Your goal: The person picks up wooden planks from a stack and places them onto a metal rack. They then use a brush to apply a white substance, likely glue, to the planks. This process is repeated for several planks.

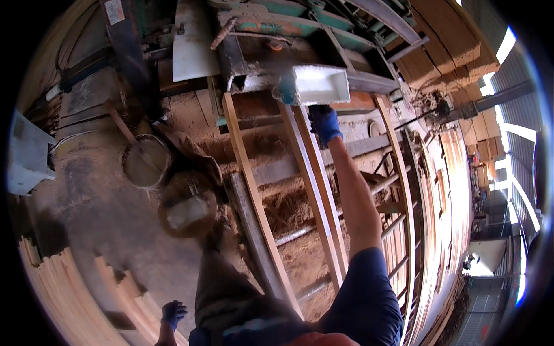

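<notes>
Your left hand (173, 313), in a blue glove, hangs low beside your leg at the bottom edge of the frame, fingers spread and holding nothing. It hovers just above a stack of pale cut boards (69, 294) that fans across the lower left corner of the sawdust floor.

Your right hand (325, 124), also blue-gloved, reaches far forward at the end of a straight arm in a dark blue sleeve. It rests on the far end of a pair of long wooden strips (317, 190); the fingers look curled over the wood, but you cannot tell from here whether they clamp it or only press it. The two strips lie side by side, their long axis running from near your right shoulder up and away toward the machine, so the wood lies directly under and behind the grip, along the line of your forearm. The right hand is the nearer one by far; the left is well apart.

A third strip (254, 196) lies alone to the left on the metal roller frame (398, 202), roughly parallel, and one more lines the frame's right edge.

Beyond the glove sits a white channel-shaped guard (314, 85) on the green woodworking machine (300, 29). Two round buckets (144, 161) stand on the floor at left.
</notes>
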The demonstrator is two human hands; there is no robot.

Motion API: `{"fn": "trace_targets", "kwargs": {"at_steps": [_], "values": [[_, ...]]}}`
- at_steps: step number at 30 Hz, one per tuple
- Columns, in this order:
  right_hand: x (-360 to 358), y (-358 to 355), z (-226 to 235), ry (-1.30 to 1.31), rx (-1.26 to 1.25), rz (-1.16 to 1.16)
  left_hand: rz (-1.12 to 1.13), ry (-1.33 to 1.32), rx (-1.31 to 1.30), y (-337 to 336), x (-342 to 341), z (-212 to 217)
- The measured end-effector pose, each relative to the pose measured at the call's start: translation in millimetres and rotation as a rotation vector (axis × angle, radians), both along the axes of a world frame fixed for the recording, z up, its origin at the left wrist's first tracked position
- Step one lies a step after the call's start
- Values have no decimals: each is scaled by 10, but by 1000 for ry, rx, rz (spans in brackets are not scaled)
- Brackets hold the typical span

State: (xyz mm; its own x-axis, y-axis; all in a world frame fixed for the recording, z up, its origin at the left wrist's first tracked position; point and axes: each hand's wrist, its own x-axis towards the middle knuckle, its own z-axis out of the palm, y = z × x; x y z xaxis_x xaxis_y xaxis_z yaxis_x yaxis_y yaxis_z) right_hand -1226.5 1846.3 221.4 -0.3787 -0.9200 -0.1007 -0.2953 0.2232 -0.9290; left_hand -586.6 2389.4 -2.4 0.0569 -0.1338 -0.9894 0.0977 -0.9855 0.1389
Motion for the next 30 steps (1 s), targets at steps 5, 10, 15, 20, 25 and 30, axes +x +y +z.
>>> {"fn": "trace_targets", "kwargs": {"at_steps": [5,10,15,20,25,30], "values": [[-57,547,323,183,198,153,99,-2,-107,-218,-199,48],[-170,1964,662,406,273,190,26,170,-114,27,-184,-37],[-415,3992,802,595,429,263,-70,180,-181,784,-50,-214],[-567,6516,806,559,495,181,-211,123,-241,1647,-158,-163],[-669,8933,803,582,537,61,-467,237,-581,1960,-587,272],[-763,10768,726,322,398,132,-887,135,-1166,2388,-254,-404]]}}
